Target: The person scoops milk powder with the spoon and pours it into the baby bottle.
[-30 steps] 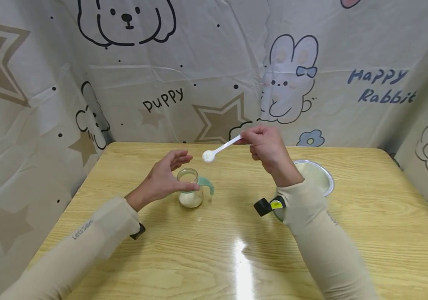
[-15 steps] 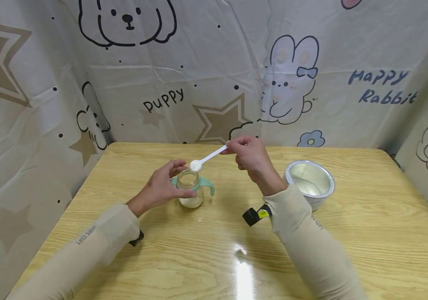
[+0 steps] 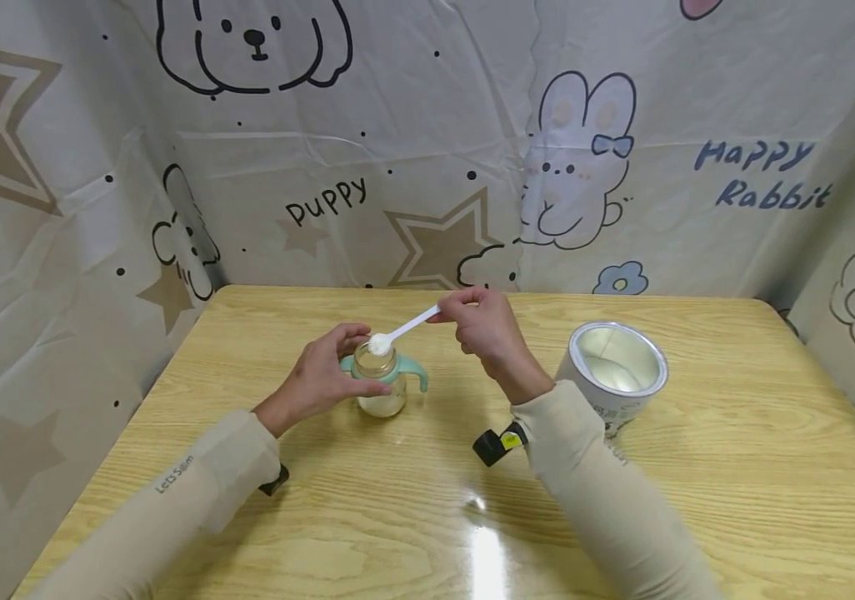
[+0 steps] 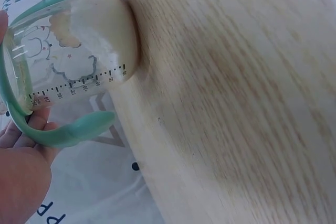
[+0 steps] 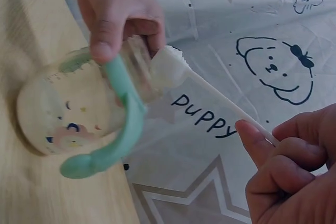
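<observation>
A clear baby bottle (image 3: 382,405) with a green two-handled collar (image 3: 413,370) stands upright and uncapped on the table. Pale powder fills its lower part, and measuring marks run up its side in the left wrist view. My left hand (image 3: 322,367) grips the bottle around its neck, thumb in front and fingers behind. With thumb and fingers my right hand (image 3: 482,329) pinches the end of a white long-handled measuring scoop (image 3: 414,322). The scoop's bowl, heaped with white powder (image 5: 169,66), is right at the bottle's mouth.
A wide round tin (image 3: 617,367) without a lid stands on the right of the wooden table (image 3: 742,467), pale powder inside it. My right forearm passes just in front of it. A printed cloth (image 3: 412,125) hangs behind the table.
My right hand has come left and down, bringing the scoop from above the table to the bottle's mouth. My left hand has closed in around the bottle's neck.
</observation>
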The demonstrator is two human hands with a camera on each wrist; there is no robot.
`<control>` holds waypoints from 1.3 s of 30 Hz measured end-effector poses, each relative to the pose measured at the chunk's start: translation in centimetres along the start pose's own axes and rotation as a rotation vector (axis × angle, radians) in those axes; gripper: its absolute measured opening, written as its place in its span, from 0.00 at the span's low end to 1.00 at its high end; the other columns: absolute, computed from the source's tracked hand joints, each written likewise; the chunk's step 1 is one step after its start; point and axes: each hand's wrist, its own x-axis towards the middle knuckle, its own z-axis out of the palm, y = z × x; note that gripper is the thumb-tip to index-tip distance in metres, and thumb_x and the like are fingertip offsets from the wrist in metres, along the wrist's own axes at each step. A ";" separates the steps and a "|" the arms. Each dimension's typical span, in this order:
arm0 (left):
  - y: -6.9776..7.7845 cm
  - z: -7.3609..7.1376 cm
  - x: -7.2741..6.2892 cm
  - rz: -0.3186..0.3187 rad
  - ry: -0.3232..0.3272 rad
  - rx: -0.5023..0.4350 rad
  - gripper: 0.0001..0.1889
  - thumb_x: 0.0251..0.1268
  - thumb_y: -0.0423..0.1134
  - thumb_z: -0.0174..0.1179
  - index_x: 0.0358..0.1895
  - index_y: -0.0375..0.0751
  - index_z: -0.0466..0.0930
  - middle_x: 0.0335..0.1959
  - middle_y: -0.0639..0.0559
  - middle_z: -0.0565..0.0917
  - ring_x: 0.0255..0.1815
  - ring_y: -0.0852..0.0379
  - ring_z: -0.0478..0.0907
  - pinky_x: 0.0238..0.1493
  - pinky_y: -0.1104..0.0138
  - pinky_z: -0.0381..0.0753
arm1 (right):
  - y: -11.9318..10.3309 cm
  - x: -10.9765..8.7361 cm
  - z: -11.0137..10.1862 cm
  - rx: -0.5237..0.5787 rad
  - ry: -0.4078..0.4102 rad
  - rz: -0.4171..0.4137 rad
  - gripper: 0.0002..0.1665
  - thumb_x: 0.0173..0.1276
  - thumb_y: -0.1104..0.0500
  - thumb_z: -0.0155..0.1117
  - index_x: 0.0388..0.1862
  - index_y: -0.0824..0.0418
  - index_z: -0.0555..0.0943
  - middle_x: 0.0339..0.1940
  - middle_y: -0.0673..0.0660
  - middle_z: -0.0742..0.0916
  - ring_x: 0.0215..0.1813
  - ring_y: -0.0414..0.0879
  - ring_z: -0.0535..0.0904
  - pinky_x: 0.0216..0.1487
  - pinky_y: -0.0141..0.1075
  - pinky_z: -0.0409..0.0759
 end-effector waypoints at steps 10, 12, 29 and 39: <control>0.0 0.0 -0.1 0.003 0.001 0.015 0.43 0.44 0.39 0.82 0.66 0.34 0.70 0.62 0.41 0.79 0.63 0.41 0.76 0.62 0.46 0.76 | 1.4 -0.1 0.3 -0.136 -0.050 -0.105 0.06 0.74 0.61 0.60 0.42 0.64 0.80 0.38 0.59 0.90 0.15 0.37 0.60 0.15 0.26 0.58; -0.1 0.1 -0.1 0.003 0.004 0.017 0.43 0.43 0.39 0.82 0.66 0.34 0.70 0.61 0.42 0.80 0.63 0.41 0.76 0.62 0.47 0.76 | 1.7 -0.1 0.0 -0.188 -0.076 -0.168 0.07 0.74 0.61 0.61 0.43 0.65 0.80 0.37 0.58 0.90 0.17 0.38 0.62 0.17 0.27 0.59; -0.2 0.1 -0.1 -0.029 -0.002 0.019 0.42 0.45 0.40 0.82 0.65 0.35 0.70 0.62 0.39 0.79 0.64 0.41 0.75 0.62 0.48 0.76 | 3.6 -0.6 -1.7 -0.374 -0.232 -0.716 0.03 0.72 0.68 0.62 0.38 0.64 0.82 0.45 0.58 0.90 0.19 0.38 0.63 0.20 0.29 0.63; -0.2 0.1 -0.1 -0.029 -0.002 0.008 0.42 0.45 0.41 0.82 0.65 0.35 0.70 0.63 0.39 0.78 0.65 0.40 0.74 0.63 0.47 0.76 | 3.9 -0.5 -1.8 -0.374 -0.243 -0.726 0.03 0.72 0.68 0.62 0.37 0.64 0.82 0.44 0.58 0.90 0.19 0.38 0.62 0.19 0.29 0.61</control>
